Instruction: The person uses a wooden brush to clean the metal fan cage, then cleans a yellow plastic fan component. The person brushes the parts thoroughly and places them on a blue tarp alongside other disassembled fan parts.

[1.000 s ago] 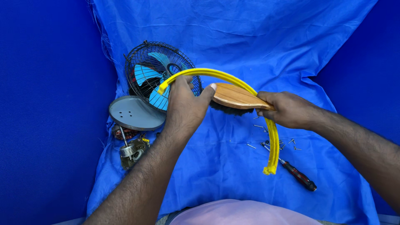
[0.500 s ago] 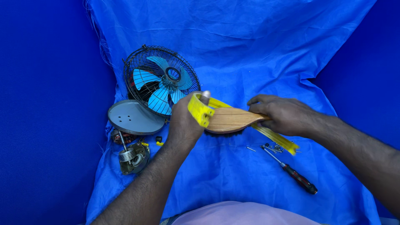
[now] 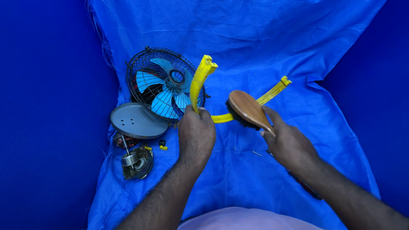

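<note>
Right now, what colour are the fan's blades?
Light blue fan blades, behind a black wire grille; the head view shows them.

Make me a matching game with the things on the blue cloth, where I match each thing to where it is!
Things:
1. curved yellow plastic bracket
2. oval wooden brush with dark bristles
3. small fan with light blue blades in a black wire cage
4. round grey metal plate

Places:
A. lying on the blue cloth, at the lower left edge of the wire cage
B. held in the right hand
C. lying on the cloth, behind the left hand
D. held in the left hand

Pairs: 1-D, 2-B, 3-C, 4-A
</note>
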